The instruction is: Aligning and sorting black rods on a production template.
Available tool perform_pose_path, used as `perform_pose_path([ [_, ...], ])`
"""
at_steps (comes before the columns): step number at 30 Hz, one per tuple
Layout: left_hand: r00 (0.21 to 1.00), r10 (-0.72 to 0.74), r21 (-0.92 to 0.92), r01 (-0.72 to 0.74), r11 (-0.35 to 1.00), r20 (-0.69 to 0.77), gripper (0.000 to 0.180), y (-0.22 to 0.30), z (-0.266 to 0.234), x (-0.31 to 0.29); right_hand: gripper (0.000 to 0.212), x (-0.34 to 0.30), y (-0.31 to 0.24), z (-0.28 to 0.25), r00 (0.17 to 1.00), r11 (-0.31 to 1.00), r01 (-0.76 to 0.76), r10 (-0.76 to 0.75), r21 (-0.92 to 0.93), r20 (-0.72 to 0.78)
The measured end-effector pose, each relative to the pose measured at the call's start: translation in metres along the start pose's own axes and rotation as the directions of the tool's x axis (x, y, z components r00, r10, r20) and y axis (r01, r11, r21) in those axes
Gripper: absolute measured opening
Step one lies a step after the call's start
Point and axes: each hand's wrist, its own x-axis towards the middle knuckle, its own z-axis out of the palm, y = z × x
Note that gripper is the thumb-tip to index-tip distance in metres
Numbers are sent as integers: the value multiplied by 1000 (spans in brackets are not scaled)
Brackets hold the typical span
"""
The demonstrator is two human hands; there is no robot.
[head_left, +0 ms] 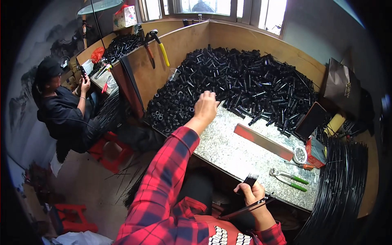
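Observation:
My left hand (206, 107) reaches far forward to the near edge of a big heap of black tubular parts (241, 77). Its fingers curl downward, and whatever they may hold is hidden beneath them. Small black ring-shaped parts (171, 107) lie just left of that hand. Close to my body, my right hand (254, 195) is closed around a bundle of thin black rods (250, 179). Pale tips fan out at the top of the bundle. Longer dark rods (245, 208) cross by the right wrist and trail to the left.
On the speckled worktop (220, 143) lie a reddish metal bar (263, 142), green-handled pincers (288, 179) and a white bowl (299, 155) of small parts. A phone (310, 120) leans at right, above long black rods (341, 179). Wooden boards (175, 53) wall the heap. A co-worker (61, 102) sits left.

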Motion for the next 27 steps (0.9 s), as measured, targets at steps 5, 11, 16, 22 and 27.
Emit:
perform_pose_path([
  [5,998,63,161,-57,985,-32,11,-36,38,20,25,-1,-8,-5,999,995,-33,30,-94,-26],
  [11,994,52,179,-34,983,-94,7,-35,45,25,18,4,-5,-2,999,997,3,0,-72,36],
  [16,998,48,238,-35,971,-50,8,-30,48,31,19,5,2,-3,999,999,1,1,-43,46],
  [22,996,46,259,-24,966,-79,10,-29,48,33,19,6,1,-3,998,998,-30,33,-58,48],
  [27,997,48,217,-32,976,-66,9,-31,48,33,19,7,-2,-4,998,998,-16,20,-58,67],
])
